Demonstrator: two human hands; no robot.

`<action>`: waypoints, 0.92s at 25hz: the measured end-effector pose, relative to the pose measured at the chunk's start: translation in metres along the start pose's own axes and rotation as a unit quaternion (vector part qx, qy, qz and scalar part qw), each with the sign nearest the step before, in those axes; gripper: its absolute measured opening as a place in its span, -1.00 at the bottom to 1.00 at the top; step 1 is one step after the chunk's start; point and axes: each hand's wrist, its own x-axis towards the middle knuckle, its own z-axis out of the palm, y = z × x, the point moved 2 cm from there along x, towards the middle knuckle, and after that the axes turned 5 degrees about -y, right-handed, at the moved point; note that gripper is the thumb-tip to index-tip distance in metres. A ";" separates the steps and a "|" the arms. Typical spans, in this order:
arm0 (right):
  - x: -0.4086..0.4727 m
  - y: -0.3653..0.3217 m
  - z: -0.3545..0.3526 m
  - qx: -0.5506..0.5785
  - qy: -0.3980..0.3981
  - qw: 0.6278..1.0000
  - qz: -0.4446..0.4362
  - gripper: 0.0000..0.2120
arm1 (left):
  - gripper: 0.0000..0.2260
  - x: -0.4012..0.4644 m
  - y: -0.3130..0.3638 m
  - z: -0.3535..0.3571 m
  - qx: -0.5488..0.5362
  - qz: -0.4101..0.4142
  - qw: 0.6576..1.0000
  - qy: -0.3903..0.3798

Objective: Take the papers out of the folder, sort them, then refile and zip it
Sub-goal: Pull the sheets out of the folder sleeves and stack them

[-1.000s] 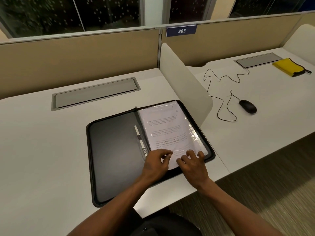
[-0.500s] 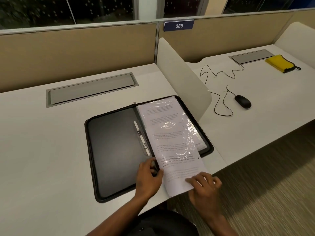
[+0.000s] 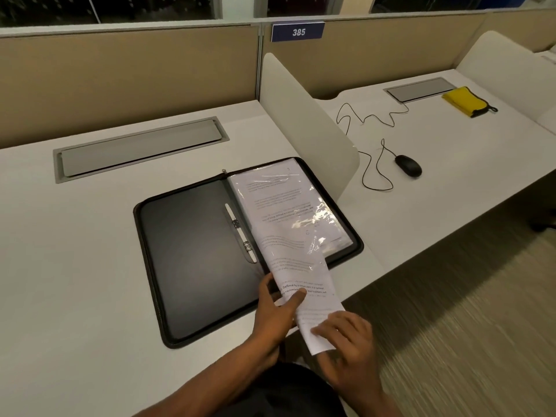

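The folder (image 3: 192,260) lies unzipped and flat on the desk (image 3: 75,266) just ahead of my 2 hands, and 1 printed sheet (image 3: 304,284) is part way out of the clear sleeve (image 3: 288,203) on its right half, its near end already past the folder's edge and over the desk edge toward me. To do this well, I judge I should draw the sheet straight along the sleeve's length, low and flat, so the plastic mouth does not catch or crease it (the sleeve looks crumpled just beyond my fingers). My left hand (image 3: 276,311) lies at the sheet's left edge, thumb laid on top of the print and the other fingers hidden beneath it, so it seems to pinch the sheet, probably to steady it. My right hand (image 3: 346,341) takes the near end, fingers curled over the top face; I cannot see the thumb, but it reads as gripping the paper. More papers (image 3: 331,233) remain in the sleeve beyond my grip.
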 end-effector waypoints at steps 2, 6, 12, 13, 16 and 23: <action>0.000 -0.009 -0.013 0.043 -0.077 0.996 -0.010 -0.58 | -0.42 0.000 -0.001 -0.001 -0.046 -0.023 0.999 -0.018; 0.012 -0.002 -0.057 0.229 -0.253 0.934 0.108 -0.45 | -0.47 -0.010 -0.014 -0.004 -0.047 -0.058 0.996 -0.041; 0.021 0.029 -0.036 0.355 -0.192 0.780 0.479 -0.23 | -0.34 -0.038 -0.018 0.009 0.041 -0.116 0.974 -0.191; 0.017 0.030 -0.033 0.387 -0.182 0.756 0.496 -0.27 | -0.29 -0.041 -0.017 0.009 0.061 -0.128 0.969 -0.204; 0.003 0.020 -0.046 0.437 -0.147 0.730 0.505 -0.39 | -0.29 -0.045 -0.012 0.001 0.020 -0.154 0.959 -0.237; -0.003 -0.021 -0.110 0.523 -0.089 0.713 0.458 -0.27 | -0.48 -0.055 0.018 -0.046 -0.127 -0.224 0.938 -0.230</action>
